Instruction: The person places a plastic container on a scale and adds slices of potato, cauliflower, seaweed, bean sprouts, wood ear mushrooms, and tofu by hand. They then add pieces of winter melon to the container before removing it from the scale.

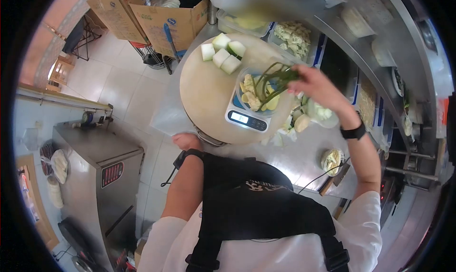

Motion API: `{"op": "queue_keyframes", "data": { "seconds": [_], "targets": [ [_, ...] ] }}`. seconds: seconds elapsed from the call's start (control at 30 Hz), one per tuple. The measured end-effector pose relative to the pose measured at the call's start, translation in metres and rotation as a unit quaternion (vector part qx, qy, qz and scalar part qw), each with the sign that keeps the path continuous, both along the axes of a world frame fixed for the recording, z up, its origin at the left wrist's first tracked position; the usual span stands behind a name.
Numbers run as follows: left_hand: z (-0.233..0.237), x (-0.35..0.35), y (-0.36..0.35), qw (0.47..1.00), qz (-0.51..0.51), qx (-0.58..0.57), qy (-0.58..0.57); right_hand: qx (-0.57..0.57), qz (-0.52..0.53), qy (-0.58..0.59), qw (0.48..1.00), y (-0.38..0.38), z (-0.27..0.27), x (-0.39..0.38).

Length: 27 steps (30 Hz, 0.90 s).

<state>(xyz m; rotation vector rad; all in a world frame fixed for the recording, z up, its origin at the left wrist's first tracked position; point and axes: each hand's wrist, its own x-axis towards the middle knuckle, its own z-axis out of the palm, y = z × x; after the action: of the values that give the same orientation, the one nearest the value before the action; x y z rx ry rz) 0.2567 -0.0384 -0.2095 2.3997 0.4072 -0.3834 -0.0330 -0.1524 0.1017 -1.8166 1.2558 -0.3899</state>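
My right hand [313,86] is closed around a bunch of long, dark green vegetable strands [276,79]. They hang over a clear plastic bowl [241,77]. Pale cauliflower pieces [251,100] and yellowish slices [271,102] lie in the bowl. Beneath it is a white digital scale [246,120] with a lit display, standing on a round cutting board [199,89]. Chunks of pale, green-skinned gourd [221,57] sit at the board's far left. Low beside the board's near left edge, my left hand [187,141] is curled, with nothing visible in it.
Behind the board stand tubs of cauliflower [292,36] and yellow slices [244,23]. A bag of pale vegetables [323,113] lies right of the board. A small wrapped bundle [332,160] rests on the steel counter [304,158]. Cardboard boxes [166,27] and a steel cabinet [97,177] are left.
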Motion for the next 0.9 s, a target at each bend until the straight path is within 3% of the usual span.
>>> {"op": "queue_keyframes", "data": {
  "seconds": [0.03, 0.07, 0.13, 0.33, 0.4, 0.53, 0.6, 0.63, 0.73, 0.8, 0.83, 0.87, 0.9],
  "targets": [
    [0.003, -0.001, 0.000, 1.000, 0.001, 0.001, -0.002, -0.036, 0.074, 0.087, 0.993, -0.001, -0.015, 0.005],
    [0.006, -0.004, 0.000, 1.000, -0.002, -0.008, -0.017, -0.035, 0.075, 0.085, 0.993, -0.001, -0.024, 0.007],
    [0.006, -0.003, 0.000, 0.999, -0.005, -0.013, -0.033, -0.043, 0.037, 0.015, 0.998, -0.001, -0.033, 0.012],
    [0.006, -0.004, -0.002, 0.999, -0.005, 0.025, -0.029, 0.001, -0.019, -0.047, 0.999, -0.003, 0.010, 0.000],
    [-0.002, -0.002, -0.001, 0.997, -0.036, 0.047, -0.039, 0.015, -0.063, -0.152, 0.986, -0.004, 0.024, -0.011],
    [-0.011, 0.001, 0.003, 0.996, -0.055, 0.032, -0.057, -0.099, -0.091, -0.164, 0.977, -0.018, 0.037, -0.057],
    [-0.009, 0.000, 0.002, 0.984, -0.118, 0.109, -0.079, -0.116, -0.114, -0.165, 0.973, -0.030, 0.043, -0.095],
    [-0.031, 0.002, 0.007, 0.939, -0.215, 0.221, -0.152, -0.132, -0.145, -0.139, 0.971, -0.037, 0.042, -0.116],
    [-0.074, 0.019, 0.018, 0.955, -0.193, 0.157, -0.159, -0.154, -0.202, -0.078, 0.964, -0.064, 0.016, -0.188],
    [-0.072, 0.020, 0.015, 0.965, -0.173, 0.166, -0.109, -0.158, -0.224, -0.050, 0.960, -0.076, -0.030, -0.241],
    [-0.056, 0.017, 0.013, 0.980, -0.133, 0.116, -0.089, -0.279, -0.137, 0.163, 0.936, -0.079, -0.064, -0.270],
    [-0.045, 0.015, 0.011, 0.991, -0.092, 0.065, -0.070, -0.382, -0.040, 0.363, 0.849, -0.083, -0.084, -0.282],
    [-0.044, 0.015, 0.010, 0.991, -0.087, 0.066, -0.073, -0.383, -0.037, 0.358, 0.851, -0.081, -0.081, -0.263]
  ]
}}
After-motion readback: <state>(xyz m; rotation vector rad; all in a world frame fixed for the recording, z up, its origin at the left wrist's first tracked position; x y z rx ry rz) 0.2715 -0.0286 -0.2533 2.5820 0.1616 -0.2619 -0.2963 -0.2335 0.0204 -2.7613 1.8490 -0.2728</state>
